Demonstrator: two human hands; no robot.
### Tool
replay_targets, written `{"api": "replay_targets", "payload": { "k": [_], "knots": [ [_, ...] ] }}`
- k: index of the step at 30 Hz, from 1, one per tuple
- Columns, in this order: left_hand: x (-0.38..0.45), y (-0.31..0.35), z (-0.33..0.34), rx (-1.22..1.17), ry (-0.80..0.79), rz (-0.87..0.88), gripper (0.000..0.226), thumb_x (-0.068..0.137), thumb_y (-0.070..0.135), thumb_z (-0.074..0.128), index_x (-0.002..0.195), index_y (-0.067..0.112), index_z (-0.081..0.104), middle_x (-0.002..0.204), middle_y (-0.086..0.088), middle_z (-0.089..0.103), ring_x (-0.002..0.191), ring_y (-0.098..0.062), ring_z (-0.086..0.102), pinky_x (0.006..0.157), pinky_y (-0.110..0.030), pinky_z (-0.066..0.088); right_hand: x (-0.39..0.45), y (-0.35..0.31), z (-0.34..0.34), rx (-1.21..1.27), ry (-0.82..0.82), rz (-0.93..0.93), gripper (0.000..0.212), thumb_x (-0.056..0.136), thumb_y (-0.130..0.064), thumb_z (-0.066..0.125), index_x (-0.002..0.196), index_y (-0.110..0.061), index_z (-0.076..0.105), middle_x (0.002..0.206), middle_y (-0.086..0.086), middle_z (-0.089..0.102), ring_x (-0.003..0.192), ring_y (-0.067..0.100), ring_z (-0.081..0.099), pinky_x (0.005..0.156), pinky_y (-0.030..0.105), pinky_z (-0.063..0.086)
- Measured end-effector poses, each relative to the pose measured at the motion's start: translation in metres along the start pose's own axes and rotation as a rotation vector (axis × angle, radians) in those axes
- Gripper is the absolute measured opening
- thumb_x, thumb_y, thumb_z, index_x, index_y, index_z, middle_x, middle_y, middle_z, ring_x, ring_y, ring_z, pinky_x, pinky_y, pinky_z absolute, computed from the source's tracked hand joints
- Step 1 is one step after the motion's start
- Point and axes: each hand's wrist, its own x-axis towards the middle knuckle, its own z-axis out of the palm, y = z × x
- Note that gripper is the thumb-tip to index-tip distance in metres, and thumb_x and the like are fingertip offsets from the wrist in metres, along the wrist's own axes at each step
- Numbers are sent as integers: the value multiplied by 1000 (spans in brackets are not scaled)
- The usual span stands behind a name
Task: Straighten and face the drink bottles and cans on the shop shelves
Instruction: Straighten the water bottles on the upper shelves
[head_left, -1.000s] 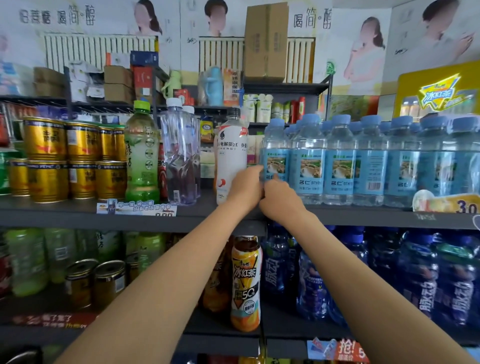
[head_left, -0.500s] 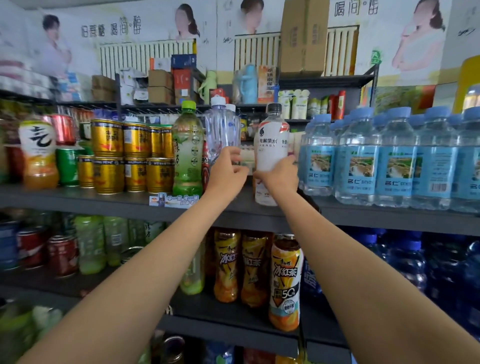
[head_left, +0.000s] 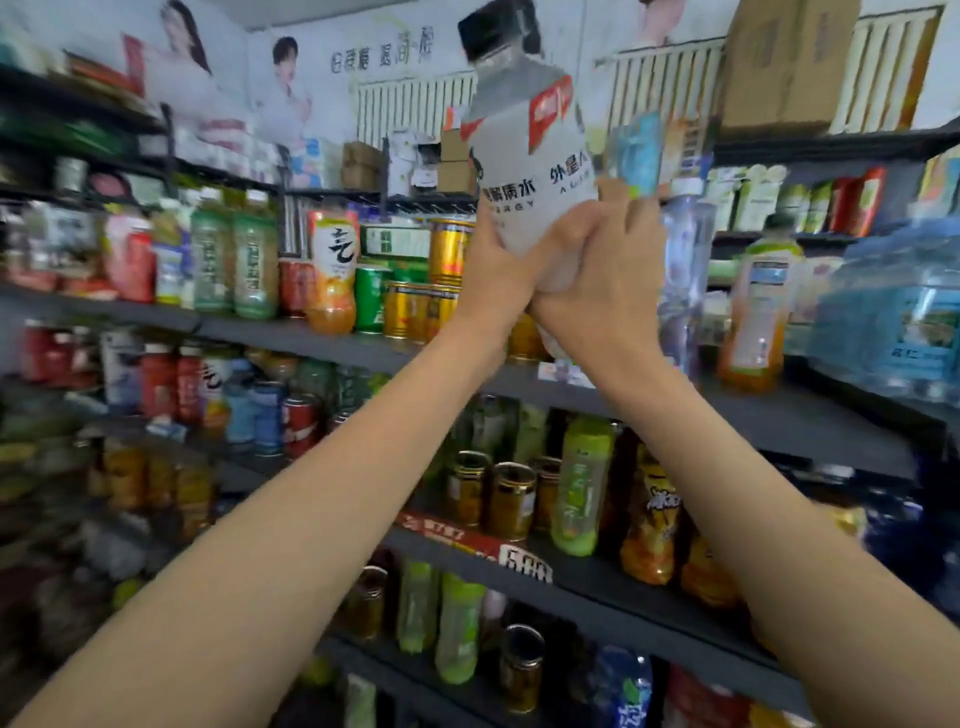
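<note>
In the head view, the white bottle that stood on the shelf half a second ago is now lifted clear of it, tilted, its black cap up. The left hand curls round its lower left side; the right hand wraps the base from the right, fingers reaching up behind. The clear bottle stands just right of the right hand. The bottle likely awaits a new, label-forward spot.

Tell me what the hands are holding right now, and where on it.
Both hands, left hand and right hand, grip the white bottle around its lower body, lifted clear of the shelf; its black cap points up.
</note>
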Motion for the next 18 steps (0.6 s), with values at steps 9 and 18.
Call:
{"api": "replay_targets", "payload": {
  "k": [9,18],
  "knots": [
    [-19,47,-321,741,-178,-240,53,76,21,75,120,26,46,103,19,59,89,10,55,70,-9,50,-62,-171,136,769,-1026,430,40,80,-23,72,111,-26,48,109,3,65,88,24,68,71,30,58],
    [-57,9,-521,1015,-268,-561,87,67,35,82,139,25,35,125,12,50,114,-12,50,80,-22,45,-158,-264,302,714,-1202,686,39,74,-35,78,106,-16,64,100,5,69,82,23,70,60,33,59]
  ]
}}
